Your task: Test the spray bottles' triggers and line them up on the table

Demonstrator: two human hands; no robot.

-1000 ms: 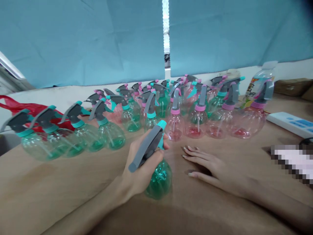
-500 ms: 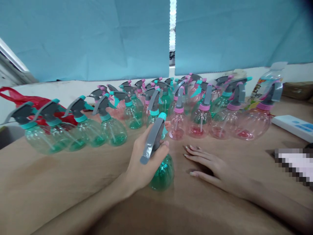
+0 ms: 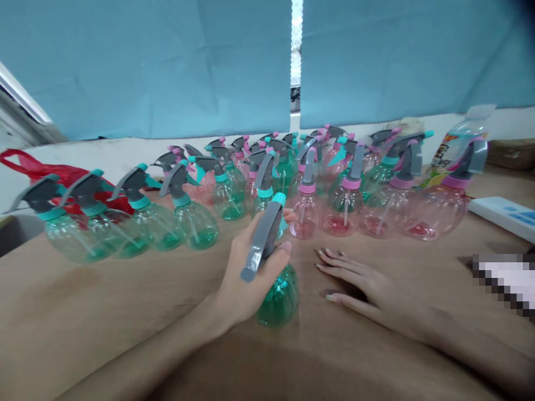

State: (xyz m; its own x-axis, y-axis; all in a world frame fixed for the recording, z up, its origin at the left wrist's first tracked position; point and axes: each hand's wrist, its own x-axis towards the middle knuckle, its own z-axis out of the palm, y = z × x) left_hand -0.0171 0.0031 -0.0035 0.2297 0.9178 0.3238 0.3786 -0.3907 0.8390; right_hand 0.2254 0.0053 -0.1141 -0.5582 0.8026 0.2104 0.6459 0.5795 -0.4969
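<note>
Fingers (image 3: 276, 260) of my left hand (image 3: 234, 288) are wrapped around the neck of a green spray bottle (image 3: 279, 303), gripping it just under the grey spray head (image 3: 263, 240), with my thumb on the near side and the other fingers mostly hidden behind. The bottle is in front of me, near the middle of the wooden table (image 3: 137, 317), its base seemingly on the tabletop; the teal nozzle (image 3: 278, 198) points away from me and the grey back end of the head sits over my hand. Green liquid shows low in its round body. My right hand (image 3: 370, 285) holds nothing: it lies palm down on the wood to the right of the bottle, apart from it, fingers loosely spread. Ahead of my left forearm, four green bottles (image 3: 195, 225) with teal collars stand side by side, and a red plastic bag (image 3: 58, 170) is behind them. Beyond my right hand I have a row of four pink bottles (image 3: 304, 218), a little reddish liquid at the bottom of each. Between and behind these rows is a crowd of mixed spray bottles (image 3: 283, 174), green and pink, many partly covered by others. Further right are a labelled clear bottle (image 3: 468, 131), a white device with blue markings (image 3: 499, 216) and a pixelated object (image 3: 505, 275). Blue cloth (image 3: 137, 67) hangs across the back.
</note>
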